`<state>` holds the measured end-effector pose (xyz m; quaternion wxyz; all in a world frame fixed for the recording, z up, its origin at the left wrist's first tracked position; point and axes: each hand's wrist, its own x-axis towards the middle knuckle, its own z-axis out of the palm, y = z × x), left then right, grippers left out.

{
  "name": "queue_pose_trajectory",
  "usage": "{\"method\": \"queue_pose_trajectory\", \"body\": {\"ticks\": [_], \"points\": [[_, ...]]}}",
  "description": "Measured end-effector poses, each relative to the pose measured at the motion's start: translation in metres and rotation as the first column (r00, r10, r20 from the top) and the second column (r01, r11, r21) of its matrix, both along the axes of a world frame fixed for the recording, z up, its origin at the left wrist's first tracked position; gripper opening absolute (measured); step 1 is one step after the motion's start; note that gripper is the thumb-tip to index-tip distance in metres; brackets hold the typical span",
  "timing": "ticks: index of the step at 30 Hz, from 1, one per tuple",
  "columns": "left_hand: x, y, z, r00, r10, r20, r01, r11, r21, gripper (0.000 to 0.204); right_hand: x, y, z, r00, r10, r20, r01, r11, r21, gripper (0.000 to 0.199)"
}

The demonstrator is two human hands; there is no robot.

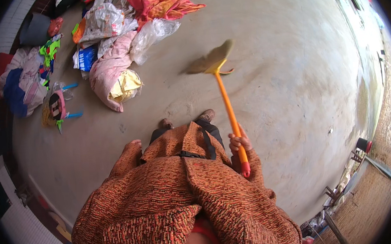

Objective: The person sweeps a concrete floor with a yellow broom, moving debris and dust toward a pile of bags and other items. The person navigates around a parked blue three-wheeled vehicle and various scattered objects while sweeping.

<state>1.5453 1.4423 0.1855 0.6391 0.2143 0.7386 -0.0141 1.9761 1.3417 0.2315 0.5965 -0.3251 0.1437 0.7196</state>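
Observation:
My right hand (240,142) is closed around the orange handle of a broom (227,96), near its red end cap. The broom slants away ahead of me, its yellow collar and blurred grey-brown bristles (209,60) down at the concrete floor. My left hand (135,142) hangs beside my coat at the left; only a small part shows past the sleeve, and its fingers cannot be made out. Nothing is visible in it. My shoes (207,115) stand on the floor between the two hands.
Ahead to the left lie a pink cloth bundle (109,83), clear plastic bags (154,35) and an orange-red cloth (158,3). Farther left are a blue-and-pale cloth heap (23,85) and a small item with blue straps (58,105). A dark bucket (363,144) stands near the right edge.

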Motion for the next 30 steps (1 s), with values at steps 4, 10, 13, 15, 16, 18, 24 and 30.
{"method": "queue_pose_trajectory", "body": {"ticks": [4, 10, 13, 15, 16, 18, 24, 30], "points": [[-0.033, -0.005, -0.047, 0.996, -0.052, 0.074, 0.046, 0.995, 0.083, 0.043, 0.017, -0.003, -0.037, 0.996, 0.056, -0.07, -0.062, 0.995, -0.078, 0.059], [-0.034, -0.009, -0.043, 0.996, -0.091, -0.019, 0.092, 0.992, 0.083, 0.043, 0.108, -0.006, -0.054, 0.99, 0.022, 0.138, 0.002, 0.986, -0.168, 0.058], [-0.01, -0.004, -0.018, 1.0, 0.003, 0.005, -0.004, 0.997, 0.081, 0.043, 0.14, 0.012, -0.041, 0.936, 0.1, 0.338, -0.004, 0.962, -0.272, 0.068], [0.016, 0.006, 0.012, 0.999, 0.048, -0.018, -0.047, 0.996, 0.077, 0.043, 0.151, 0.021, -0.048, 0.893, 0.121, 0.434, 0.004, 0.961, -0.275, 0.072], [0.024, 0.008, 0.02, 0.997, 0.074, -0.03, -0.071, 0.995, 0.075, 0.042, 0.156, 0.026, -0.051, 0.867, 0.133, 0.48, 0.006, 0.961, -0.276, 0.074], [-0.003, -0.012, -0.012, 0.991, 0.134, 0.011, -0.135, 0.985, 0.111, 0.042, 0.151, 0.044, -0.049, 0.844, 0.125, 0.522, -0.012, 0.977, -0.214, 0.076], [-0.01, -0.019, -0.031, 0.995, 0.095, -0.007, -0.092, 0.984, 0.152, 0.043, 0.14, 0.044, -0.023, 0.913, -0.036, 0.407, 0.018, 0.999, 0.048, 0.075], [0.01, -0.004, -0.03, 0.947, -0.297, -0.124, 0.318, 0.919, 0.233, 0.041, 0.121, 0.055, -0.041, 0.996, -0.014, 0.087, 0.004, 0.994, 0.106, 0.068]]}}
